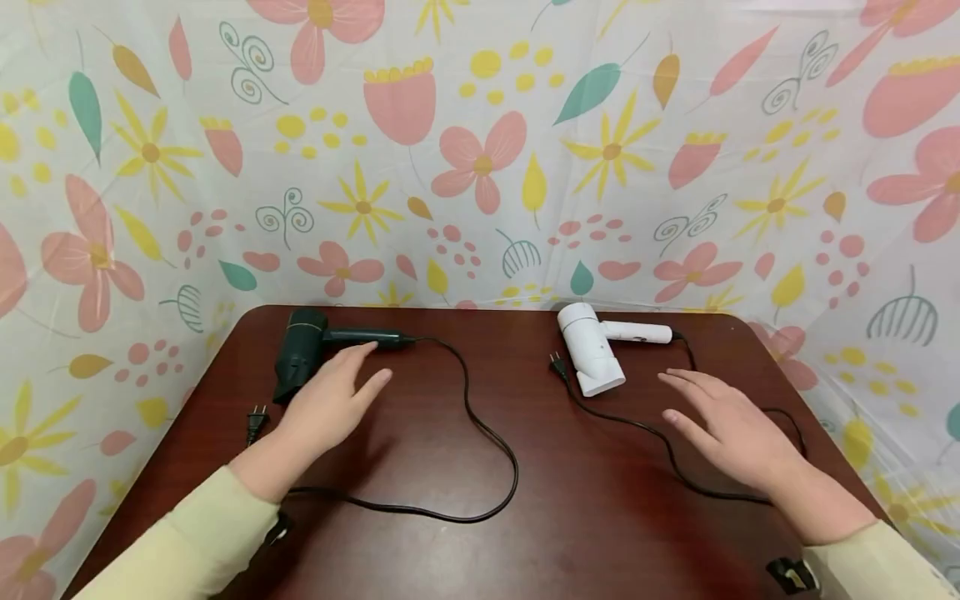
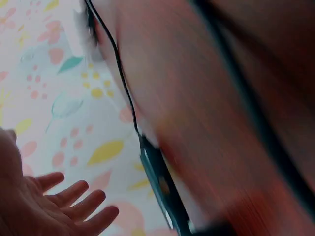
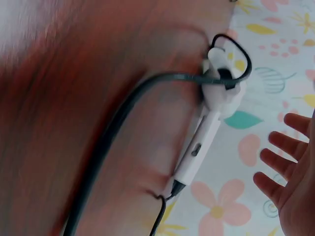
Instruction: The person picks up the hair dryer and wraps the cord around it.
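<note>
A dark green hair dryer [image 1: 300, 354] lies at the back left of the table, its handle pointing right. My left hand [image 1: 327, 402] hovers in front of it with fingers extended and nothing held. The left wrist view shows that dryer's handle [image 2: 164, 187] apart from the spread fingers [image 2: 88, 201]. At the back right lies a white hair dryer [image 1: 590, 350], handle also pointing right. My right hand [image 1: 731, 429] is held in the air to the right of it, fingers loosely straight and holding nothing. In the right wrist view, the white handle [image 3: 199, 150] is apart from the fingers [image 3: 283, 152].
A black cord [image 1: 498, 442] loops from the green dryer across the middle; its plug [image 1: 257, 423] lies at the left. The white dryer's cord [image 1: 663, 442] runs under my right hand, its plug [image 1: 558, 365] beside the nozzle. Flowered cloth [image 1: 480, 167] rises behind the dark table [image 1: 570, 517].
</note>
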The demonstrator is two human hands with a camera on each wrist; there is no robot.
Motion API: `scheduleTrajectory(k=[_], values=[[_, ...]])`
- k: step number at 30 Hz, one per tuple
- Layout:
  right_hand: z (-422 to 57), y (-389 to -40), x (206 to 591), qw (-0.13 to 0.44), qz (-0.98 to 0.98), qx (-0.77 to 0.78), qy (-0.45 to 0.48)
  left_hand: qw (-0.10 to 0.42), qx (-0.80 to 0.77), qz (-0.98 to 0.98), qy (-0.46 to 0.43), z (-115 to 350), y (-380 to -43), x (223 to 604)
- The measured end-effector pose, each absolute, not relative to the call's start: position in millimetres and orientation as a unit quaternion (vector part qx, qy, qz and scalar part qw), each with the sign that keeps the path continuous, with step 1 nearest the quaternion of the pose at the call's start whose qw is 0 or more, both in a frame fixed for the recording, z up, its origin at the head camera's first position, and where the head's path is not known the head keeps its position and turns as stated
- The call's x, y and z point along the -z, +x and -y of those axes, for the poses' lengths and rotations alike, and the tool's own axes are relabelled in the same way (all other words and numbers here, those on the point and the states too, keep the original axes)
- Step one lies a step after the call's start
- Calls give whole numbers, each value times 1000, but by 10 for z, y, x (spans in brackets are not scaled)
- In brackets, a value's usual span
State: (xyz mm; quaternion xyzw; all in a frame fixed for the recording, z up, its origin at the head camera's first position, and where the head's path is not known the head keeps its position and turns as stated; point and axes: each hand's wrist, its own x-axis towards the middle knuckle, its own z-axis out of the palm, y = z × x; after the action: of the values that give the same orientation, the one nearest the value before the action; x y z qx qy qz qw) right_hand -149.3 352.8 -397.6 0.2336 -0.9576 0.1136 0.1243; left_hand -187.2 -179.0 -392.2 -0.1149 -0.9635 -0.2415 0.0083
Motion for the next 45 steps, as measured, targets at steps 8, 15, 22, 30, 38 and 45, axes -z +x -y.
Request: scheduleTrajectory(k=[8,15,22,30,38,45], values=[[-3865,-1623,3952,117,971,-87,190,-78,420,904,-31,1106,-2286,3879],[-4290,-1735,4054,99,983,-76,136,-96,472,876,-7,434,-2586,3889],[-4629,-1712,4158,64,992,-70,85,-100,522,847,16,-311,-2837,3954],[-4745,-1682,4155,-4,996,-78,53,-132,565,815,12,-975,-2987,3993],[-4886,-1636,4248,-22,997,-62,37,-169,566,807,30,-1321,-3108,4053],[-5004,-1628,4316,-43,997,-47,32,-179,493,851,23,-1468,-3251,4092]])
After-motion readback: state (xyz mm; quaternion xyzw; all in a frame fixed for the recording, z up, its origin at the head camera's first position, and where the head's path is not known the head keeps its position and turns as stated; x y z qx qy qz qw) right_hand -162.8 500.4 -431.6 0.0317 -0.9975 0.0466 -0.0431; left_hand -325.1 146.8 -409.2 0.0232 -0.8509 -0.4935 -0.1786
